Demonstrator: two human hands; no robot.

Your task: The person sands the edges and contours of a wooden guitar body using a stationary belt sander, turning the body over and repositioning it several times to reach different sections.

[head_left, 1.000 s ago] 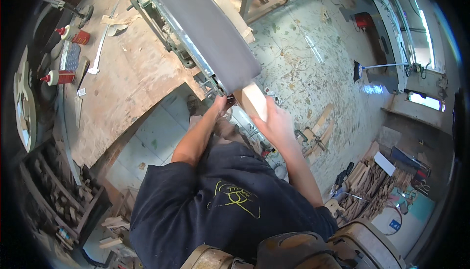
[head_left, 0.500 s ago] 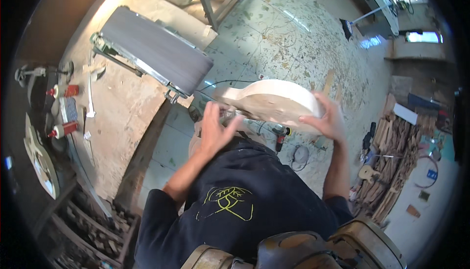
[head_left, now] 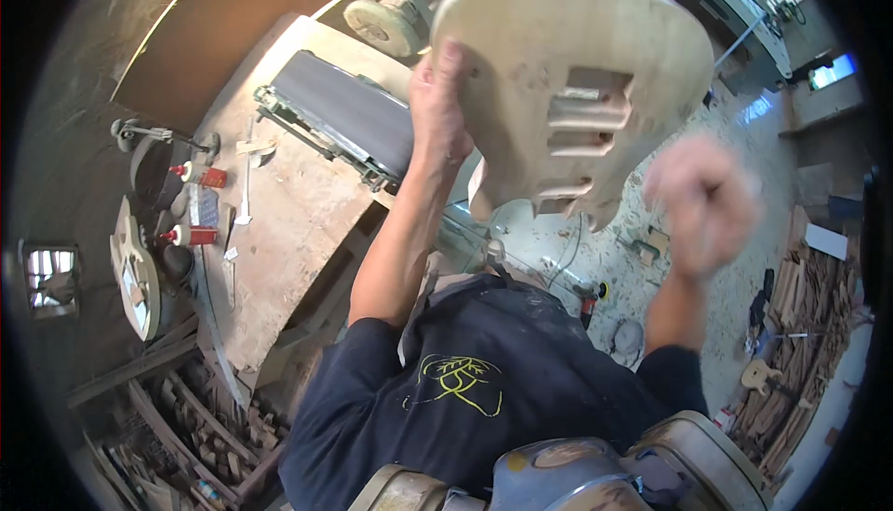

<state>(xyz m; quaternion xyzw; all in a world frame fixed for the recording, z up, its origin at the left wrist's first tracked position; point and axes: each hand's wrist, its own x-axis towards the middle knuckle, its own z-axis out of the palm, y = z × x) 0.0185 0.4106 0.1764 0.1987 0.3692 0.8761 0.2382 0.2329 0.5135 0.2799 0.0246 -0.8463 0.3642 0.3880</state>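
An unfinished wooden guitar body [head_left: 530, 65], pale and bare with cut-out cavities in its face, is raised upright in front of me. My left hand [head_left: 439, 106] grips its left edge, the thumb lying on the face and the other fingers mostly hidden behind. To the right of the body, and apart from it, my right hand [head_left: 704, 199] is smeared by motion. Its fingers look curled, but I cannot tell whether they are closed. Just left of my left forearm is a belt sander [head_left: 339, 106] with a dark grey belt, lying on the workbench.
The wooden workbench [head_left: 288, 265] carries red-and-white bottles [head_left: 193, 235] on its left side. Another guitar body [head_left: 135, 269] stands at the far left. A power tool [head_left: 590, 302] lies on the littered floor. Wood pieces [head_left: 800, 316] are stacked at right, and more offcuts fill racks at lower left.
The guitar body has gone from low and nearly flat to raised and upright, its cavities now showing. My left hand has moved up onto its edge; my right hand has come off it.
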